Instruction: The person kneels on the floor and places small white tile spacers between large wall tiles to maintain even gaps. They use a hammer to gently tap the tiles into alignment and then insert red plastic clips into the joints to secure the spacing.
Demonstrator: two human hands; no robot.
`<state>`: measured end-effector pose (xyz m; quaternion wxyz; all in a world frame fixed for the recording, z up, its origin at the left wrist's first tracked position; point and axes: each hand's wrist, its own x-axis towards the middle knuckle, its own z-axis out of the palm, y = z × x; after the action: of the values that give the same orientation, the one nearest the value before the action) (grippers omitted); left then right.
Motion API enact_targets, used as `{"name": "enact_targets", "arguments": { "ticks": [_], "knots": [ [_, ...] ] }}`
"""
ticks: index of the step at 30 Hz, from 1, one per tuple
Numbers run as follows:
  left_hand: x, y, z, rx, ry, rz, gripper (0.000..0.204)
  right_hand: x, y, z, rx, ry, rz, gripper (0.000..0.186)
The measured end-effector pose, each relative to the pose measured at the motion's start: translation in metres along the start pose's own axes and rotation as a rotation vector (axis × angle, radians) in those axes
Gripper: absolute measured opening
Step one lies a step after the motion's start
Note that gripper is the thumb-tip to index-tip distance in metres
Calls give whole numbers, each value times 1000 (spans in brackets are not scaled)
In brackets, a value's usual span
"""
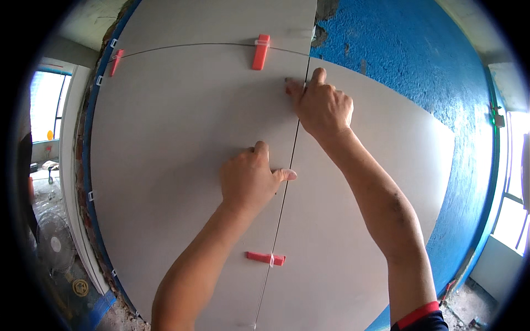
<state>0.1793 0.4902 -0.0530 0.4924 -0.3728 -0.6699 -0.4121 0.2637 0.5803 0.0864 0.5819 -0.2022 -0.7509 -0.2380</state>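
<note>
Two large pale grey tiles meet along a dark upright seam: the left tile and the right tile. My left hand lies against the left tile, its thumb reaching over to the seam and its forefinger raised; the other fingers are mostly hidden. Higher up, my right hand is at the right tile's edge, its thumb across the seam and most fingers curled. Close to that thumb, a tiny pale piece shows in the seam; what the curled fingers hold, if anything, is hidden. Below, a red wedge sits in a clear clip across the seam.
Another red wedge crosses the upper horizontal joint, with a smaller red wedge at far left. White clips line the left edge. A blue textured wall shows at right. A fan stands at lower left.
</note>
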Motion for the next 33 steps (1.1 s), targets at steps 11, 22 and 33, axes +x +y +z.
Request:
{"name": "enact_targets", "arguments": {
  "ticks": [11,22,33],
  "knots": [
    [2,4,-8,-118,-14,-44,56,13,0,15,-5,154,-104,39],
    [-61,1,-11,-624,-102,-450,55,-178,43,0,1077,-378,-10,29],
    [-213,90,-14,-1449,-522,-819,53,-345,74,-48,1514,-877,345,28]
  ]
}}
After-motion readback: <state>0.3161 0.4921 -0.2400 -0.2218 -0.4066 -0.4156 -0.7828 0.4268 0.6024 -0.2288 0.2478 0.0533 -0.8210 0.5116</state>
